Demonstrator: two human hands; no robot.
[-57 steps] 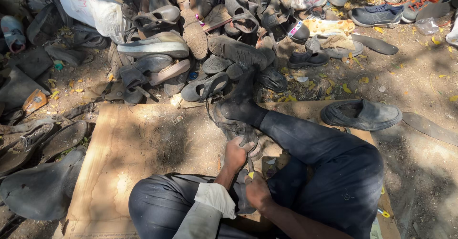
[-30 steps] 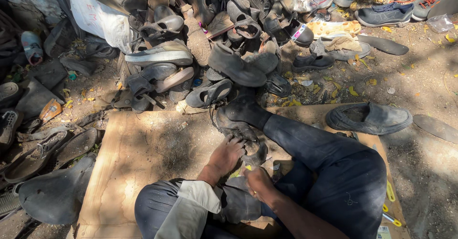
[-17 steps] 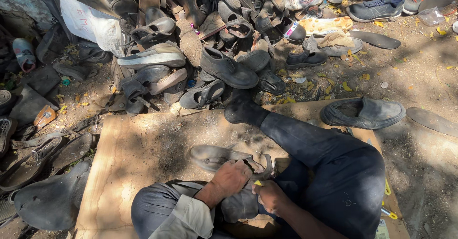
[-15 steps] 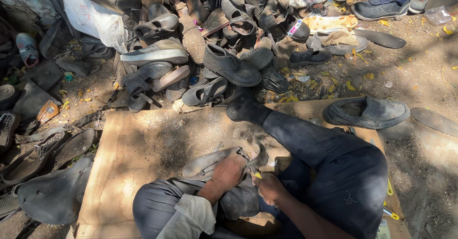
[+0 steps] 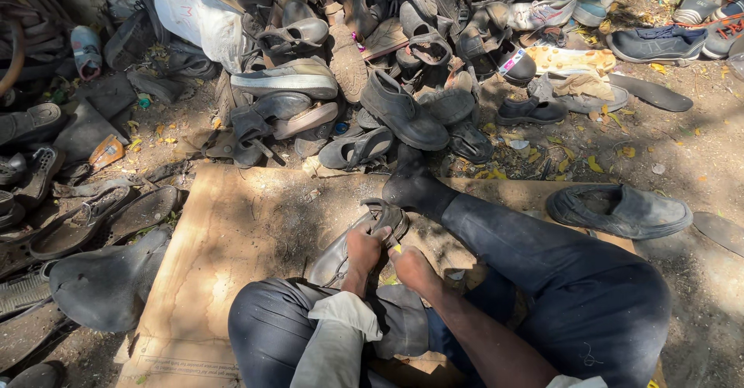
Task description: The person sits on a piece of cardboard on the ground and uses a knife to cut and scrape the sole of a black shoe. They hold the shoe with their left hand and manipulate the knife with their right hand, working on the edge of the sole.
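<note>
I sit on a sheet of cardboard (image 5: 232, 233) laid on the dirt, my right leg (image 5: 535, 256) stretched out ahead in dark trousers and a dark sock, my left knee (image 5: 271, 326) bent up close. Between my legs lies a worn sandal (image 5: 353, 241), and both my hands are on it.

My left hand (image 5: 363, 250) is closed over the middle of the sandal, fingers curled down around its edge, pressing it flat. My right hand (image 5: 413, 268) sits just beside it on the near right side, fingers bunched together; something small and yellow (image 5: 397, 248) shows between the two hands, but I cannot tell what it is or whether my right fingers pinch it.

The sandal is grey-brown, dusty and dull, long and flat, pointing away from me and up to the right. Its far end carries a looped strap (image 5: 387, 213) that arches above the sole, just short of my socked foot. The sole's edge looks scuffed and its surface is dappled with shade.

Beyond the cardboard is a big heap of old shoes (image 5: 387, 62): sandals, boots, slip-ons, most of them dark and cracked. A dark slip-on shoe (image 5: 620, 211) rests by itself to the right of my leg. More flat soles and scraps (image 5: 85, 225) lie off to the left.
</note>
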